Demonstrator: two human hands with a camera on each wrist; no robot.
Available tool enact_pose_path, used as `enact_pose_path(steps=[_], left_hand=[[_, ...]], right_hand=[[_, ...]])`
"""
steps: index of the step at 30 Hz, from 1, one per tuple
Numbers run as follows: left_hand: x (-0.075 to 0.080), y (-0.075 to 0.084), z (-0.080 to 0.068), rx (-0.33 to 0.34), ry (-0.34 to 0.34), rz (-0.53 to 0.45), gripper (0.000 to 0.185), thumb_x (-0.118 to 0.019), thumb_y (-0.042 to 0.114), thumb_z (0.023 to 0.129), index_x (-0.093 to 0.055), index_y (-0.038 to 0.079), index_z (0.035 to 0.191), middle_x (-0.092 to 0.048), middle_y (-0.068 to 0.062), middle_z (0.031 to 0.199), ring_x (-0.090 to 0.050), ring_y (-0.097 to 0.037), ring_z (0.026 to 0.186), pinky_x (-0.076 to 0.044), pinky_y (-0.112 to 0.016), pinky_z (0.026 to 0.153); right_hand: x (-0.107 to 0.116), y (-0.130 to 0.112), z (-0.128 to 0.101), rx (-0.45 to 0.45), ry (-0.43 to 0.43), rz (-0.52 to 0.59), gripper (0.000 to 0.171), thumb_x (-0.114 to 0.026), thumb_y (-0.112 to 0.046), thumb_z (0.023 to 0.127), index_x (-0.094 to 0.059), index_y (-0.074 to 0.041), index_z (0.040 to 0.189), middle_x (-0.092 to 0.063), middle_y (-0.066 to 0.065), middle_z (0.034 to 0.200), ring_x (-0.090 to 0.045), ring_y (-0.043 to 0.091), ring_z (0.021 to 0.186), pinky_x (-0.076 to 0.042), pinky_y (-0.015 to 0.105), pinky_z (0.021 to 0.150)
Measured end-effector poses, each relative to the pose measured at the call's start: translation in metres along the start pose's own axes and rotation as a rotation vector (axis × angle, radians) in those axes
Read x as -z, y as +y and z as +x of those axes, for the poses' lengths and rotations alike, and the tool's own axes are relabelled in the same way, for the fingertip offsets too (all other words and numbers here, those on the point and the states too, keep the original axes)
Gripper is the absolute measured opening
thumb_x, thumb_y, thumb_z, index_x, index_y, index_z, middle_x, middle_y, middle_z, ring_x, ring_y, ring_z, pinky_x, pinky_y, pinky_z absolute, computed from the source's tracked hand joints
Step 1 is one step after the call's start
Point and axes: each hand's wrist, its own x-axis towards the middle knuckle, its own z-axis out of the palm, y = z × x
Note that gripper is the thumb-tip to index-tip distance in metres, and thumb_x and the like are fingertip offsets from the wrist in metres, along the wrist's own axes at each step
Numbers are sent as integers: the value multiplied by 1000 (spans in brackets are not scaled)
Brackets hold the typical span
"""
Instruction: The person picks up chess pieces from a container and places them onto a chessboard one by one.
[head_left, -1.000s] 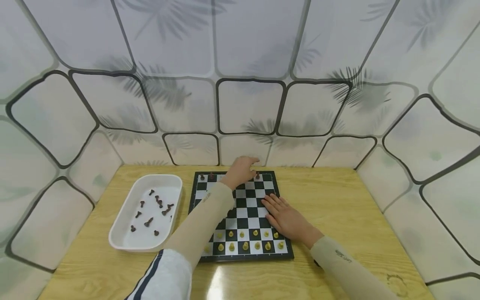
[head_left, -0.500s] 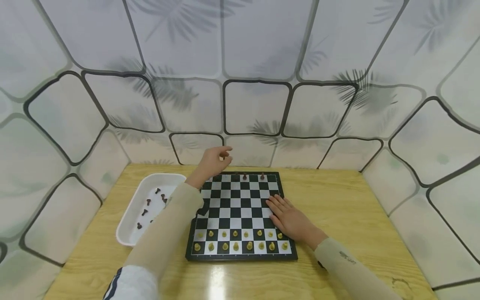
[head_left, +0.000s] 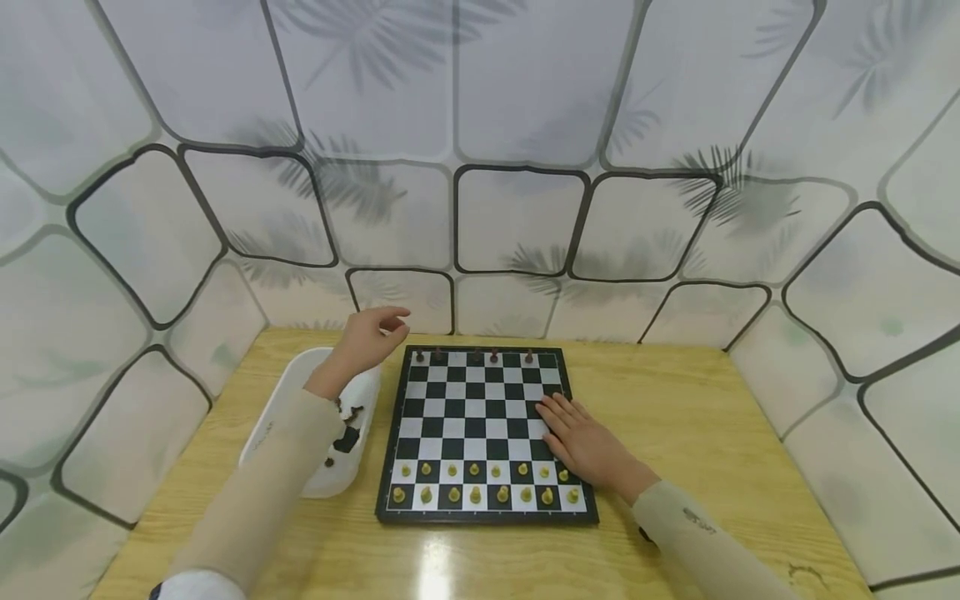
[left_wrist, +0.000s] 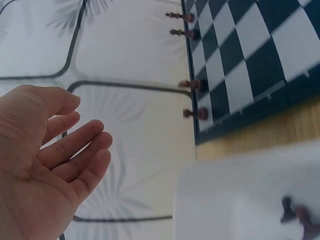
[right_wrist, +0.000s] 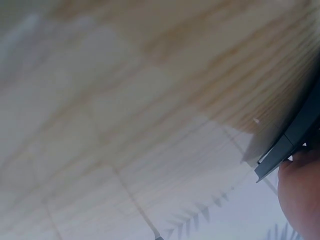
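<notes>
Left hand (head_left: 372,333) up in the air, fingers loosely curled and relaxed, holding nothing. The left wrist view confirms an empty palm (left_wrist: 35,165). It hangs over the far end of the white tray (head_left: 318,483), just off the far-left corner of the chessboard (head_left: 480,417).

Tray sits below and nearer than that hand, touching or just beside the board's left edge, long axis running near-to-far. Dark pieces (head_left: 347,410) lie loose in it; which way each points is too small to tell.

To the hand's right, four dark pieces (head_left: 494,357) stand upright on the board's far row.

Right hand (head_left: 581,437) lies flat, fingers straight and pointing far-left, palm down on the board's right side, gripping nothing. Just nearer than it, two rows of yellow pieces (head_left: 476,483) stand upright along the near edge.

Board lies square on the wooden worktop (head_left: 675,433), sides parallel to the worktop's edges.
</notes>
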Motion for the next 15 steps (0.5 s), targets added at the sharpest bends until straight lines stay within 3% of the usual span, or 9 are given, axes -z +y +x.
enact_pose_path(steps=[8,15], left_hand=[[28,-30,-31,38,1,51,40,-59,16,107,-62,-5,141,-74,-29,120,-73,-46,107,-59,-60,91],[42,-54,-53,92,-19,87,37,-59,15,106,-65,-6,136,-74,-29,119,-72,-45,107,-59,-58,90]], right_hand=[[-2,0,1,1,0,8,60,-42,-40,113,-37,-8,163,-35,12,171,-28,34,161,-27,52,130],[-3,2,0,2,2,7,59,-42,-39,113,-38,-7,163,-36,13,171,-28,35,161,-27,53,130]])
